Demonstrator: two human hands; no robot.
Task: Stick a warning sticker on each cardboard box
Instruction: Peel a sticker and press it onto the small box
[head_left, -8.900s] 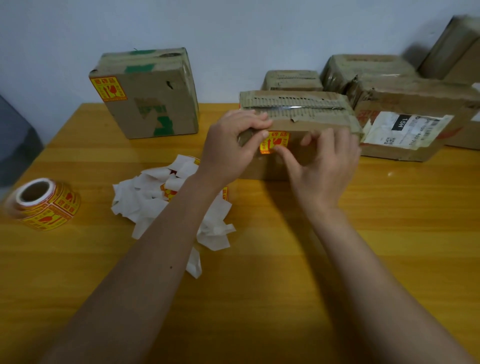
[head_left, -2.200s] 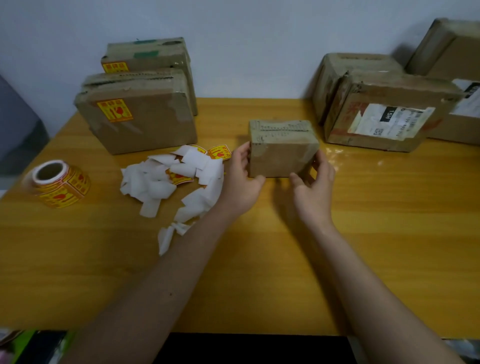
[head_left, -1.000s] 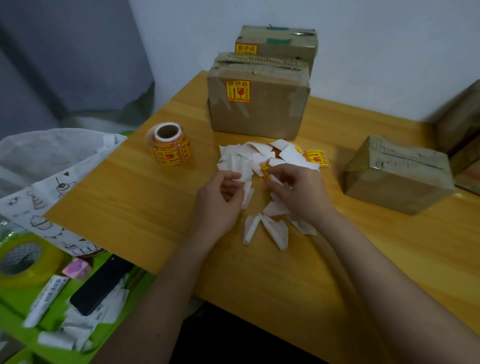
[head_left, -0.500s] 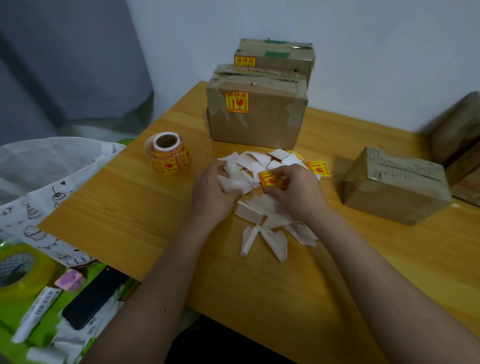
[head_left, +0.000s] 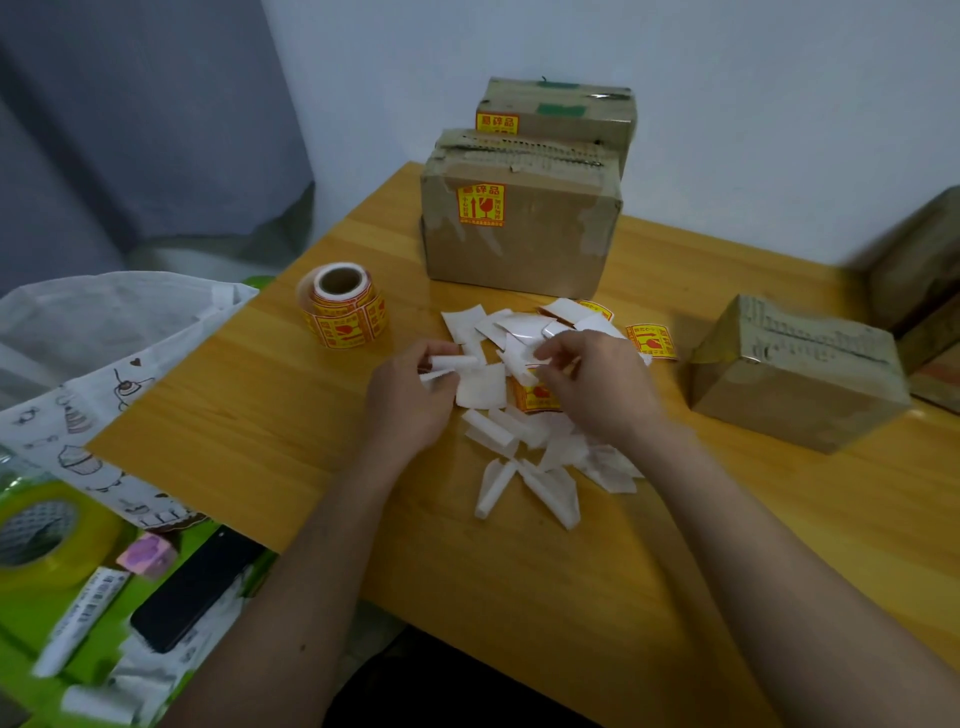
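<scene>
A yellow-and-red warning sticker (head_left: 535, 396) is being separated from its white backing paper (head_left: 482, 385) above a heap of spent backing scraps (head_left: 524, 447) on the wooden surface (head_left: 519, 561). The right hand (head_left: 597, 387) pinches the sticker's upper edge, while the left hand (head_left: 408, 397) grips a curl of white backing between thumb and fingers. Half a second ago both hands were only rummaging in the heap, the sticker just found; now the peel looks under way. The small unlabelled cardboard box (head_left: 795, 371), set down about two seconds ago, waits just right of the hands and is probably the next target. A loose sticker (head_left: 650, 340) lies between heap and box. Behind, two labelled boxes, the front (head_left: 519, 228) and the rear (head_left: 561, 117), already carry warnings. The sticker roll (head_left: 344, 305) stands to the left; a black phone (head_left: 192, 590) and tape roll (head_left: 41, 532) lie below the surface edge.
</scene>
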